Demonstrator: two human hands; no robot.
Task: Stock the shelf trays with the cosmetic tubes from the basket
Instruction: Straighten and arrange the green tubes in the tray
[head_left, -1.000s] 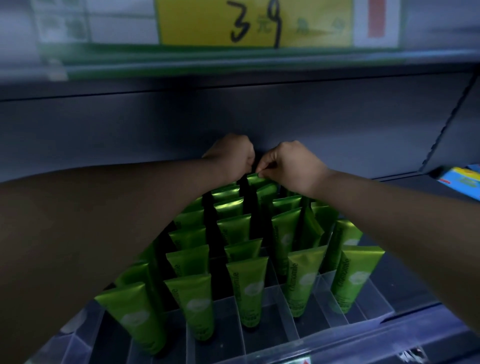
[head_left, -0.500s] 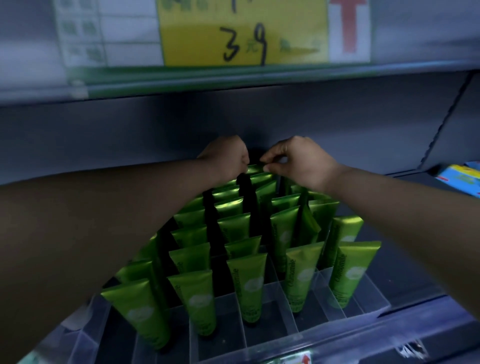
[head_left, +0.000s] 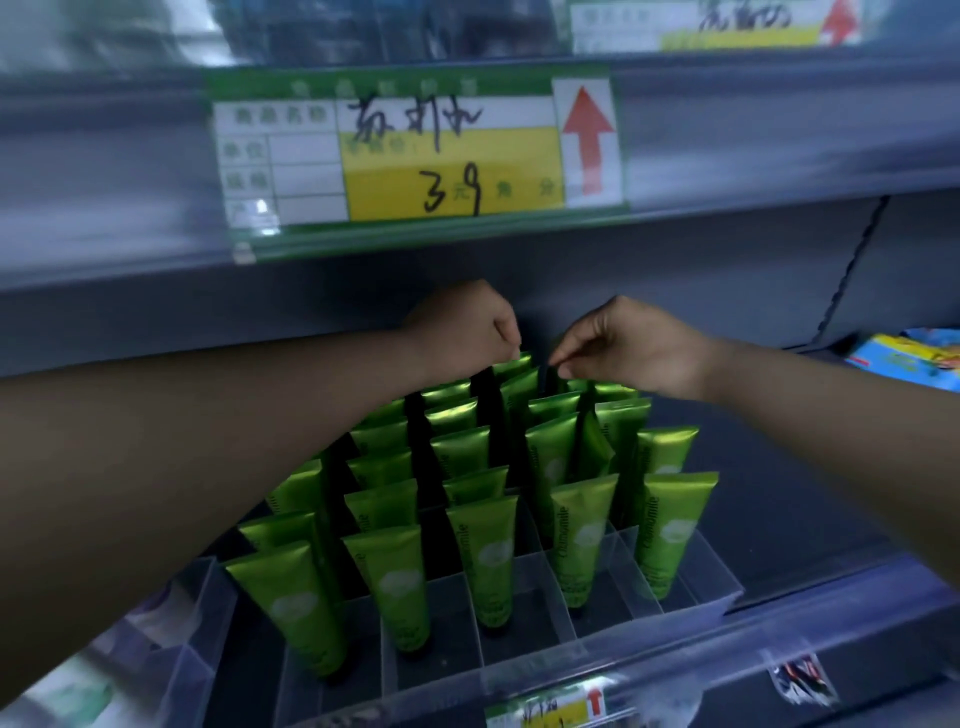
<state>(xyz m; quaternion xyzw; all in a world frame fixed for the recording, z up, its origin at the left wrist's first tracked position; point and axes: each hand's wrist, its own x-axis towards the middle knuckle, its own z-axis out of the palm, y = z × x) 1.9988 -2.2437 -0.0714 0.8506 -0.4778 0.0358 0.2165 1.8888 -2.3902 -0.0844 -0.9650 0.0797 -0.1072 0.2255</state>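
**A:** Surface and room?

**B:** Grey metal shelf (head_left: 789, 509) in a dim bay. A clear tray (head_left: 706, 587) with dividers sits at the near lip. Green tubes (head_left: 483, 561) stand in it crimp-up, in rows from near to far. A second clear tray (head_left: 200, 618) is just left. A blue-yellow packet (head_left: 909, 358) is far right. The price label (head_left: 415, 150) on the shelf edge above has a handwritten 39 and a red arrow. A small label (head_left: 550, 706) is on the near lip.

**A:** Hands?

**B:** Both are at the far row. The right hand (head_left: 628, 343) pinches the top of a shadowed far-row tube (head_left: 544, 379) with thumb and forefinger. The left hand (head_left: 467, 327) has curled fingers with the tips at a tube top. Can't tell if it grips.

**A:** Versus 1 s ago?

**B:** Hands were knuckle to knuckle, now there's a gap between them. The view has tilted up, so the whole label shows instead of just its lower strip. Tube rows unchanged.
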